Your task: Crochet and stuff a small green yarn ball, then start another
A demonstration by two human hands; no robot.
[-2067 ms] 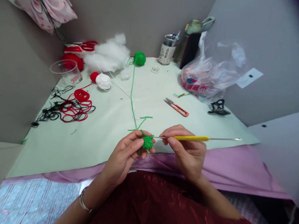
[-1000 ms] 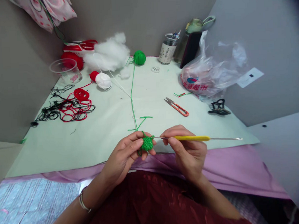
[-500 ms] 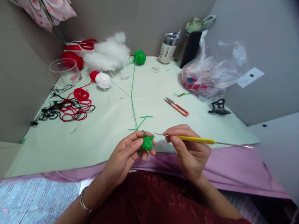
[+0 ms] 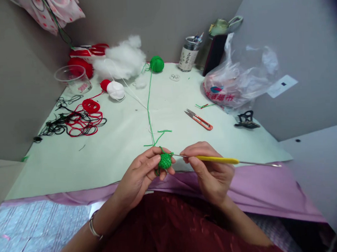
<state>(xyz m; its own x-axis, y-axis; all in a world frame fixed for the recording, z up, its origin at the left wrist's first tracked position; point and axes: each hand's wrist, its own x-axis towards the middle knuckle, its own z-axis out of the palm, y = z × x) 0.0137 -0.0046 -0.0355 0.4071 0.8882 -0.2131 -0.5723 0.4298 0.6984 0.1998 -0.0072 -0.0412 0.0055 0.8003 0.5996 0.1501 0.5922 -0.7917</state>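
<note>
Nearest the wearer, a purple cloth (image 4: 262, 185) shows along the front edge of the worktop (image 4: 121, 143). Left hand (image 4: 141, 168): fingers drawn in and pinching a small green crocheted piece (image 4: 165, 161), thumb lying on its near side, remaining fingers partly spread behind and below. Right hand (image 4: 214, 174): fingers closed in a pen-like grip on a yellow-handled hook (image 4: 218, 160), no slack evident, its rear shaft projecting to the right. The piece is between the hands, at the front of the worktop. The slender tip reaches the small loop at the piece's upper right edge; whether it passes through cannot be determined. Step in hand, as judged: working a stitch at that loop. The next move appears to call for the left grip to hold the edge steady, the tip to engage the loop without splitting the yarn, and the strand to run with light, even tension. Just beyond lie green offcuts (image 4: 164, 131); further off to the right, orange-handled snips (image 4: 199, 120), unattended. A green strand (image 4: 148, 108) runs from the left hand back to a green yarn ball (image 4: 157, 64) near the rear wall, beside white stuffing (image 4: 122, 60).
</note>
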